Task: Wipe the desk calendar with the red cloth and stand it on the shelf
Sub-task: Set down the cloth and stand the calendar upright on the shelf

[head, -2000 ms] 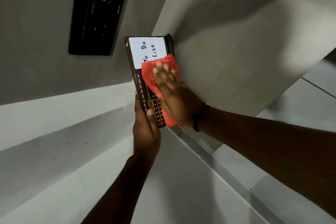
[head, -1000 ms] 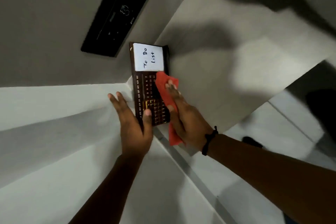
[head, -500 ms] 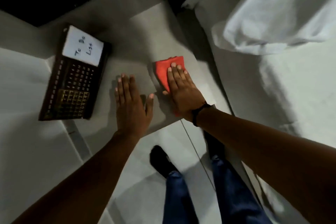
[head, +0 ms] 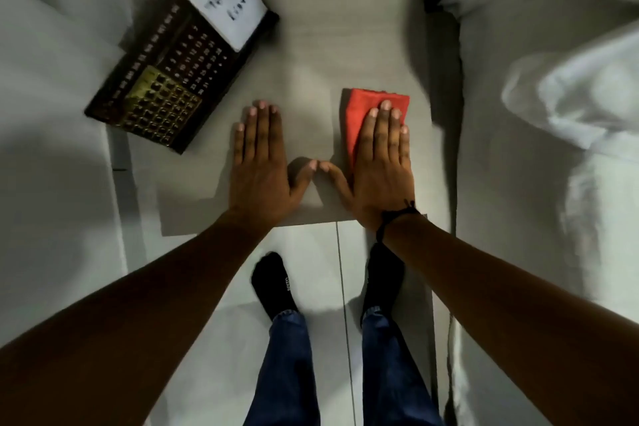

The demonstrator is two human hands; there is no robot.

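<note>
The desk calendar (head: 173, 79) is dark brown with gold number tiles and a white "To Do List" panel. It rests at the far left of the grey shelf top (head: 328, 38), against the white wall, with neither hand touching it. My left hand (head: 261, 166) lies flat and empty on the shelf, to the right of the calendar. The folded red cloth (head: 363, 107) lies on the shelf's right part. My right hand (head: 380, 162) rests flat on top of it with fingers straight, covering its near half. My two thumbs almost touch.
A bed with rumpled white sheets (head: 553, 114) runs along the right, close to the shelf's edge. White wall panels (head: 52, 114) stand on the left. Below the shelf's front edge are pale floor tiles (head: 311, 270) and my own feet in black socks (head: 275, 284).
Both hands left the calendar, which now sits alone at the shelf's left. The right hand carried the cloth to the right and laid it down; both hands came to rest flat.
</note>
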